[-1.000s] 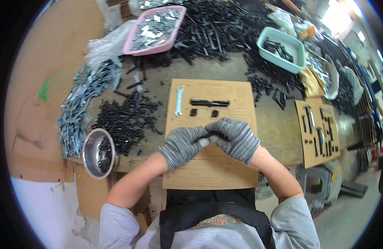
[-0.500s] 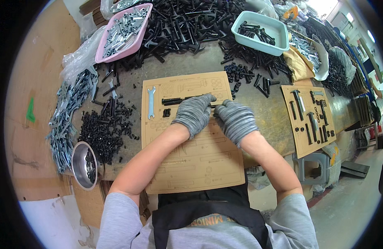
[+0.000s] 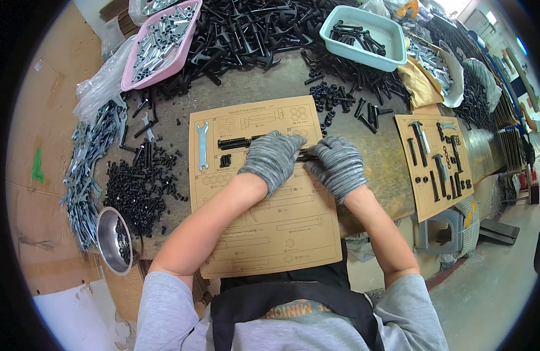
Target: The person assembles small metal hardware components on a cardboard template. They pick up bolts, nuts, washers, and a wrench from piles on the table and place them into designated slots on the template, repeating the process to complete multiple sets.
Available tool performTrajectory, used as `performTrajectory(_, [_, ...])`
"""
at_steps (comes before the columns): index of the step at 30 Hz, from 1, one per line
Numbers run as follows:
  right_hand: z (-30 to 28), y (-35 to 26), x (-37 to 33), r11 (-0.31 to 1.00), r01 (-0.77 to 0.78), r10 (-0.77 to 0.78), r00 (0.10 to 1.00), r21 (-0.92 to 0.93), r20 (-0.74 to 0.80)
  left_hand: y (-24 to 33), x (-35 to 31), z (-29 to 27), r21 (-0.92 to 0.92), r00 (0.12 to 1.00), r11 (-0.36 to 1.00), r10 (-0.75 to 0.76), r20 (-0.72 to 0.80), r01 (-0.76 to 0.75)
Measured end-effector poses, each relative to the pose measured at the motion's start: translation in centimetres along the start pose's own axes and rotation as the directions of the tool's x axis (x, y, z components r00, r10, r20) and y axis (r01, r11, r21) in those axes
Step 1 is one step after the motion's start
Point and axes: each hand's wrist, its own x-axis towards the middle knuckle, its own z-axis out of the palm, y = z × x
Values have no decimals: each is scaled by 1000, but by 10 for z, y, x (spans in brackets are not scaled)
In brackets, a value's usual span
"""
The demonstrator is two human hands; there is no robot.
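Observation:
A brown cardboard sheet printed with outlines of hardware lies in front of me. My left hand, in a grey striped knit glove, is over its middle with fingers closed. My right hand, gloved alike, faces it with fingertips drawn together. Between the two sets of fingertips are dark bolts, mostly hidden, gripped from both sides. On the sheet, a silver open-ended wrench sits at the upper left. Long black bolts lie beside it, running under my left hand, and short black screws lie just below them.
Heaped wrenches, black screws and a steel bowl lie left. Behind are a pink tray, black hammer-like parts, a light-blue tray and black nuts. Another sheet with hardware is at right.
My view has shifted slightly, so the sheet appears further left. Both hands stay together over the sheet, and more of the dark bolts shows between their fingertips.

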Motion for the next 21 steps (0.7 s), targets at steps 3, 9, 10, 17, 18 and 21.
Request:
performTrajectory(3, [-11, 6, -8, 978, -194, 192, 981, 80, 35, 1, -16, -11, 59, 999, 998, 31, -37, -29])
performTrajectory(9, [2, 15, -9, 959, -236, 238, 971, 158, 8, -10, -15, 5, -13, 1000, 1000, -17, 17, 17])
performTrajectory(10, [6, 14, -8, 959, -230, 235, 972, 164, -10, -10, -13, 5, -16, 1000, 1000, -11, 12, 11])
performTrajectory(17, [5, 18, -12, 855, -345, 338, 937, 388, 88, -9, -10, 3, -69, 1000, 998, -7, 17, 9])
performTrajectory(18, [10, 21, -10, 865, -323, 314, 945, 384, 88, -11, -10, 3, -90, 1000, 996, -17, 10, 18])
performTrajectory(21, [3, 20, -13, 899, -287, 278, 958, 330, 76, -20, -13, 19, -22, 995, 1000, 14, -101, -16])
